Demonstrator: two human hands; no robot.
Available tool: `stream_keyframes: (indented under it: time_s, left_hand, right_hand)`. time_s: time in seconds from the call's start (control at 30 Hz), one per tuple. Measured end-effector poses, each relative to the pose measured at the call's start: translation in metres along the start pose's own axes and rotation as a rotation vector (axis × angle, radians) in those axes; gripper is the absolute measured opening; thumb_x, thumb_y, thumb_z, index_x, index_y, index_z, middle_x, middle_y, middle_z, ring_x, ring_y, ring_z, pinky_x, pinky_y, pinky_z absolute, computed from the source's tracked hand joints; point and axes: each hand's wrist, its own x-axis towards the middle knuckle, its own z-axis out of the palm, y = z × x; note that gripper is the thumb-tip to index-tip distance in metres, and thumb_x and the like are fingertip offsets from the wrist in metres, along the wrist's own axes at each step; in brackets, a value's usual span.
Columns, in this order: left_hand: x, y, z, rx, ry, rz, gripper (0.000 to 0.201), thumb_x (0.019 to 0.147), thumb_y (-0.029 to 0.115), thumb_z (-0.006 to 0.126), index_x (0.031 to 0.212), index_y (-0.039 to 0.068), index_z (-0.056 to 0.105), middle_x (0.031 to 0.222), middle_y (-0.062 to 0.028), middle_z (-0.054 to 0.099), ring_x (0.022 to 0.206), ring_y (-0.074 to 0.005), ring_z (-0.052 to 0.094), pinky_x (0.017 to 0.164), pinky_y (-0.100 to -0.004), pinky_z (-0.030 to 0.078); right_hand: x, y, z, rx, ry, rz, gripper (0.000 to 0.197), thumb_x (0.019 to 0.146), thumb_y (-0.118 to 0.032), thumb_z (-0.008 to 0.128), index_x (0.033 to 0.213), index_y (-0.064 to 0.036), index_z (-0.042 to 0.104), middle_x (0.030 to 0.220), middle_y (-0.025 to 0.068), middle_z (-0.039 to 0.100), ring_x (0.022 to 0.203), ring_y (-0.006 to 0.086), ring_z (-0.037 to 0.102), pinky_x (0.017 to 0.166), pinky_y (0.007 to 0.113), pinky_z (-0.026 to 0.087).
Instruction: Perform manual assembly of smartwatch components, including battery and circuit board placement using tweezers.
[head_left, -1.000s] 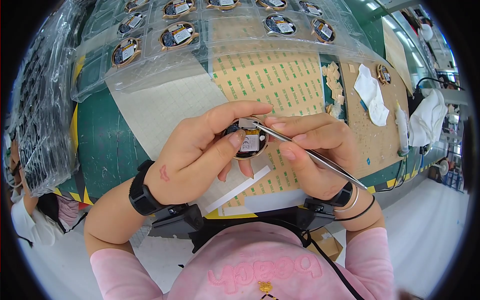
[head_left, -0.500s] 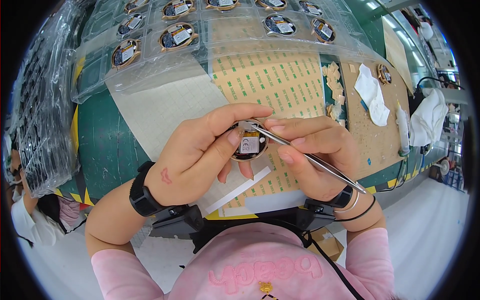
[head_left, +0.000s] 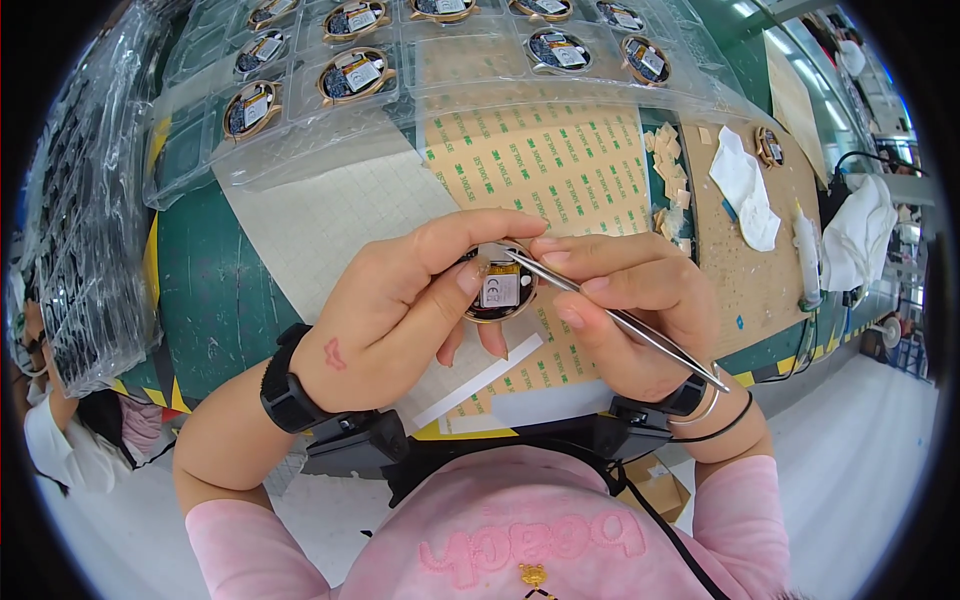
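Note:
Between thumb and fingers my left hand (head_left: 385,300) grips a round watch case (head_left: 503,292), its open inside facing up. A pale label and dark electronics show within it; my fingers cover its left edge. My right hand (head_left: 630,300) is closed around a pair of steel tweezers (head_left: 640,330). Their tips reach into the upper part of the case, near my left thumb. Whether the tips pinch anything is too small to make out. Under my hands lie a sheet of tan adhesive backing (head_left: 540,165) with green print and a grey gridded sheet (head_left: 310,215).
A clear plastic tray (head_left: 470,65) with several open watch cases spans the far side. Stacked clear trays (head_left: 90,220) stand at left. On the brown board (head_left: 740,290) at right are white cloth (head_left: 745,190), another watch case (head_left: 769,148) and a white tube (head_left: 805,260). Tan scraps (head_left: 668,175) lie beside it.
Both hands hold nearly the same pose around the watch case. The rear end of the tweezers has shifted very slightly; their tips remain in the case.

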Motion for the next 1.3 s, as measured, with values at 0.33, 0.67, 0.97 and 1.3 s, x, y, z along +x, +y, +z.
stream_keyframes:
  time_s: [0.33, 0.67, 0.97, 1.3]
  left_hand:
    - [0.000, 0.001, -0.001, -0.058, 0.011, -0.027, 0.036, 0.095, 0.002, 0.033, 0.129, 0.000, 0.047, 0.097, -0.0062, 0.060, 0.070, -0.0080, 0.061, 0.052, -0.0182, 0.044]
    - [0.001, -0.001, -0.004, -0.056, -0.011, -0.040, 0.038, 0.097, 0.011, 0.034, 0.131, -0.002, 0.042, 0.103, -0.0096, 0.061, 0.069, -0.0121, 0.064, 0.048, -0.0177, 0.044]
    - [0.001, -0.002, -0.001, -0.010, 0.020, -0.019, 0.037, 0.097, 0.011, 0.034, 0.131, -0.002, 0.042, 0.104, -0.0100, 0.061, 0.069, -0.0121, 0.064, 0.048, -0.0179, 0.044]
    - [0.001, 0.001, 0.000, -0.066, 0.030, -0.048, 0.036, 0.096, 0.003, 0.033, 0.130, 0.001, 0.045, 0.101, -0.0072, 0.060, 0.069, -0.0086, 0.061, 0.052, -0.0187, 0.045]
  right_hand:
    - [0.000, 0.001, 0.001, -0.050, 0.001, -0.050, 0.025, 0.080, 0.007, 0.063, 0.094, -0.0030, 0.045, 0.100, 0.0180, 0.057, 0.100, 0.0338, 0.062, 0.087, 0.043, 0.052]
    - [0.004, 0.002, 0.004, -0.094, 0.090, -0.096, 0.027, 0.073, 0.004, 0.072, 0.089, -0.0032, 0.051, 0.094, 0.0160, 0.062, 0.090, 0.0286, 0.066, 0.075, 0.035, 0.054]
    - [0.001, -0.001, 0.003, 0.070, 0.025, 0.082, 0.021, 0.084, 0.001, 0.062, 0.095, -0.0047, 0.045, 0.103, 0.0172, 0.057, 0.102, 0.0287, 0.061, 0.090, 0.040, 0.050]
    - [0.003, 0.002, 0.003, 0.258, 0.126, 0.185, 0.020, 0.079, 0.004, 0.068, 0.090, -0.0021, 0.053, 0.100, 0.0155, 0.063, 0.096, 0.0208, 0.063, 0.082, 0.031, 0.051]
